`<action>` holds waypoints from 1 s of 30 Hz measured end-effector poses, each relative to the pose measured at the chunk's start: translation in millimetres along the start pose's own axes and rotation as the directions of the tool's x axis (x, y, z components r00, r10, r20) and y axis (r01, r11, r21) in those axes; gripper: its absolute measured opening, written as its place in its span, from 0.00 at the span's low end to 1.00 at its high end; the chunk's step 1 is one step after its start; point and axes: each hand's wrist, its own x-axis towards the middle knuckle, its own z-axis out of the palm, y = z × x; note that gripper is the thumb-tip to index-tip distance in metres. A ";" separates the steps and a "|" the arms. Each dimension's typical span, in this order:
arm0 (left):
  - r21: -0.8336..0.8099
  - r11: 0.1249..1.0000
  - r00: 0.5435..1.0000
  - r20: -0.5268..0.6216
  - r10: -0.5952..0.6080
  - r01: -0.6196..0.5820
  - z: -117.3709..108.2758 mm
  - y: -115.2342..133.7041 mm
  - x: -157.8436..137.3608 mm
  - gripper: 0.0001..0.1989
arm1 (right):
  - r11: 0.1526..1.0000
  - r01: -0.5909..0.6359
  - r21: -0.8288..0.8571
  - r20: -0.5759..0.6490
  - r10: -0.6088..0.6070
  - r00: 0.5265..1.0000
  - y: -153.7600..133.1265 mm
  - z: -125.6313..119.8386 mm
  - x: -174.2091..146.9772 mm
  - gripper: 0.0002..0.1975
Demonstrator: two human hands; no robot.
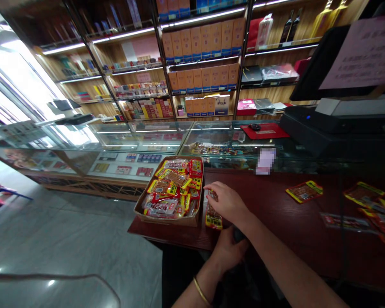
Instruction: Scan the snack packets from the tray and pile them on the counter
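My right hand (229,201) reaches over a narrow snack packet (213,220) on the dark red counter, its fingers bent over the packet's upper part. The packet has a yellow end and brown contents showing. Just below, my left hand (229,250), with a gold bangle at the wrist, is closed around a dark object (239,235) that is mostly hidden. Left of both hands stands an open cardboard box (167,219), heaped with red, yellow and clear snack packets (176,177).
More packets (304,191) lie to the right, with several overlapping at the far right (368,196). Behind are a glass display case (141,132), a red mouse mat (269,131), a monitor (317,60) and stocked shelves. A blurred pale card (265,161) stands near the glass.
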 end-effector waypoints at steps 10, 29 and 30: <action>0.206 0.976 0.996 0.054 0.065 -0.075 -6.3 -3.5 -4.9 0.13 | 0.977 0.091 -0.191 0.571 0.035 0.820 80.7 18.2 11.2 0.63; 0.257 0.965 0.998 0.023 0.054 -0.058 -6.9 -0.2 -7.5 0.12 | 0.861 0.344 -0.375 0.600 -0.057 0.798 74.0 23.9 44.7 0.20; 0.262 0.964 0.999 0.018 0.049 -0.052 -6.6 -0.1 -7.9 0.11 | 0.872 0.312 -0.377 0.586 -0.036 0.809 77.0 22.6 44.0 0.19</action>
